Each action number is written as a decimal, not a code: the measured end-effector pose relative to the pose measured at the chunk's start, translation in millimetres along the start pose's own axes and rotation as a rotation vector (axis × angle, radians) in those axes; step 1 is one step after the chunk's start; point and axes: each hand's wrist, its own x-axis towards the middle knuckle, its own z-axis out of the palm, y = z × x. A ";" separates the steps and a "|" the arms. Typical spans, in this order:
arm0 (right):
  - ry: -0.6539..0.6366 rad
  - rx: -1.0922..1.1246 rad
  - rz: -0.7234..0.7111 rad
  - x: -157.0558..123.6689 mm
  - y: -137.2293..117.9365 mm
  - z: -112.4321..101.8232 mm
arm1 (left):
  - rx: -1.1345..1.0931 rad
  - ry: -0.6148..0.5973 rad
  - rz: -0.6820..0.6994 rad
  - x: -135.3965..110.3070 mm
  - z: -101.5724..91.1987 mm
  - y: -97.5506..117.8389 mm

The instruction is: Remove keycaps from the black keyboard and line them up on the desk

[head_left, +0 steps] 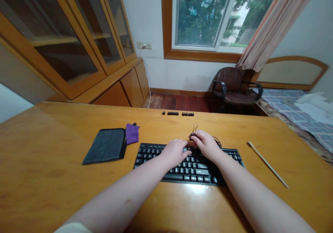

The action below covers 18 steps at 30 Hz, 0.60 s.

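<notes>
A black keyboard [156,155] lies on the wooden desk [52,177] in front of me. My left hand [174,152] rests curled on the keys near the top middle. My right hand [206,144] is beside it, fingers pinched on a small wire tool [194,130] that sticks up at the keyboard's top edge, with a dark keycap at its tip. A row of loose black keycaps [178,114] sits along the far desk edge.
A dark grey pouch [105,150] with a purple cloth [132,133] lies left of the keyboard. A thin wooden stick [267,164] lies to the right. Beyond the desk stand a brown armchair [234,87], wooden cabinets [78,42] and a bed [299,111].
</notes>
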 end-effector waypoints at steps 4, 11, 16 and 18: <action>-0.047 -0.028 -0.001 -0.6 0.9 1.3 | -0.005 -0.008 0.007 0.8 -0.6 -0.1; -0.250 0.006 -0.192 -2.5 1.6 -8.4 | 0.013 -0.018 0.014 0.9 -2.6 2.0; -0.313 -0.088 -0.270 -6.1 3.6 -10.8 | 0.014 -0.030 0.021 0.6 -3.2 2.3; -0.282 -0.153 -0.240 -7.7 5.2 -7.6 | 0.013 -0.029 0.008 0.6 -2.7 2.2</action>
